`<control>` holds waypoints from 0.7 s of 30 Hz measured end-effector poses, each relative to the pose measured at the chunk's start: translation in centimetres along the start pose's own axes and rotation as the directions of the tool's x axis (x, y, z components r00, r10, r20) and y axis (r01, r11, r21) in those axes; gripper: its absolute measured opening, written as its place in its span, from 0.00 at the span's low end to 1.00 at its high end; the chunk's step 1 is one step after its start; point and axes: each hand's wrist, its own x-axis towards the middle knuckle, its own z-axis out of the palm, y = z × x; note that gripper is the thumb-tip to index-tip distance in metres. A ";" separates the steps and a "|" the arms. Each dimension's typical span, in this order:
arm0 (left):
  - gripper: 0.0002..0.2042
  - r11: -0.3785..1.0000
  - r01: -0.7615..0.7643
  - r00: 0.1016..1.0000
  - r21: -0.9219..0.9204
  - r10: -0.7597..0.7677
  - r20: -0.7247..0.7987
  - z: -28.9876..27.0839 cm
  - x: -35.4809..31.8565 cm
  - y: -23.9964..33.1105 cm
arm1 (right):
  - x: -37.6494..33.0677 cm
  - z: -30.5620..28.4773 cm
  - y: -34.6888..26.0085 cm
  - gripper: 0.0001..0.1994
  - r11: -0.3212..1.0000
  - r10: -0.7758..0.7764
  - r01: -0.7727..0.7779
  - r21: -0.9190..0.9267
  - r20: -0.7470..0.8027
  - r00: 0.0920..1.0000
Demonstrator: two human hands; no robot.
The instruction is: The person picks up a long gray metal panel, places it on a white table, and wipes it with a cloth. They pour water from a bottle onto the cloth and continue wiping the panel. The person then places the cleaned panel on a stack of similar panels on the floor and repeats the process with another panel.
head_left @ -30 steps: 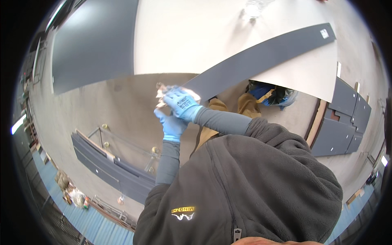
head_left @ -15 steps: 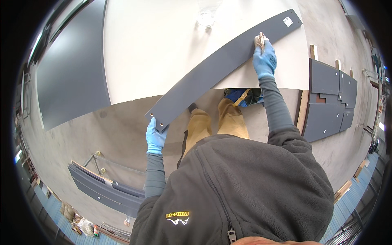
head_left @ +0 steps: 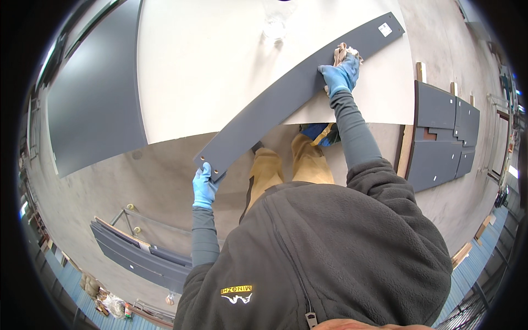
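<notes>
A long dark grey panel (head_left: 280, 92) lies slantwise over the front edge of the white worktable (head_left: 203, 71). Its near left end, with two round holes, juts out past the table. My left hand (head_left: 204, 186), in a blue glove, grips that end at the corner, thumb on top. Toward the far right end, my blue-gloved right hand (head_left: 342, 74) presses a crumpled beige cloth (head_left: 345, 53) against the panel's face. A small white label (head_left: 385, 29) sticks near the panel's far end.
A large grey board (head_left: 99, 88) covers the table's left side. A clear container (head_left: 274, 28) stands at the back. Stacked grey panels rest on the right (head_left: 440, 132), and more lie on a wheeled rack (head_left: 137, 253) at lower left. A blue and yellow bag (head_left: 322, 133) sits under the table.
My right hand has slid slightly left and down along the panel with the cloth, its wrist turning and the cloth bunching wider. My left hand keeps hold of the panel's end.
</notes>
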 end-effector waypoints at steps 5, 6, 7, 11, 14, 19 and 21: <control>0.26 1.000 0.008 0.999 0.024 -0.009 0.053 -0.5 0.2 0.0 | -0.1 0.0 -0.1 0.56 0.999 -0.001 0.002 0.036 -0.028 1.000; 0.27 0.999 0.014 0.999 0.032 -0.015 0.050 -0.7 0.3 0.0 | 0.0 0.1 -0.1 0.55 0.997 0.018 -0.018 0.072 0.004 1.000; 0.27 0.999 0.011 0.998 0.041 -0.013 0.058 -0.8 0.3 0.0 | 0.0 0.1 -0.1 0.54 0.999 0.015 -0.015 0.041 0.002 1.000; 0.27 0.998 0.014 0.995 0.064 -0.020 0.097 -1.1 0.6 0.0 | 0.0 0.1 -0.3 0.54 0.999 -0.004 0.006 0.037 -0.048 0.999; 0.27 0.997 0.021 0.991 0.076 -0.031 0.132 -1.3 0.6 0.3 | -0.2 -0.1 -0.6 0.54 0.992 0.084 -0.081 0.099 -0.034 0.996; 0.27 0.997 0.026 0.991 0.074 -0.036 0.126 -1.5 0.7 0.3 | -0.4 -0.6 -0.8 0.53 0.994 0.008 -0.009 0.110 0.005 1.000; 0.27 0.999 0.023 0.985 0.046 -0.031 0.170 -1.6 0.8 0.2 | -0.3 -0.7 -0.7 0.53 0.997 0.008 -0.009 0.083 0.015 1.000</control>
